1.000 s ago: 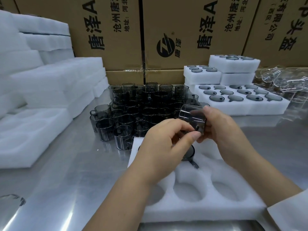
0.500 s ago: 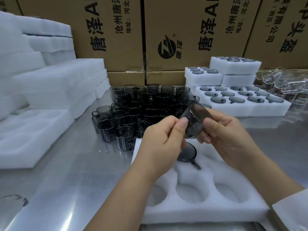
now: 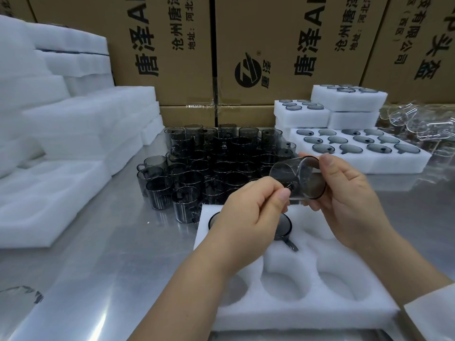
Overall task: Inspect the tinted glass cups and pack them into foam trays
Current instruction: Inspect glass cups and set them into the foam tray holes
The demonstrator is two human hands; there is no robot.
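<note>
Cup (image 3: 299,178) under inspection hangs tilted on its side above the near foam tray (image 3: 307,313); the right hand (image 3: 344,200) has its grip curled round the body, and the left hand (image 3: 248,222) pinches it near the handle. Two seated cups (image 3: 285,227) occupy the tray's far pockets, one half hidden by the left hand; the near pockets are bare. Filled trays (image 3: 394,163) stand stacked to the right; a dense cluster of loose cups (image 3: 216,168) waits on the counter (image 3: 98,267), so much of the packing appears left to do.
</note>
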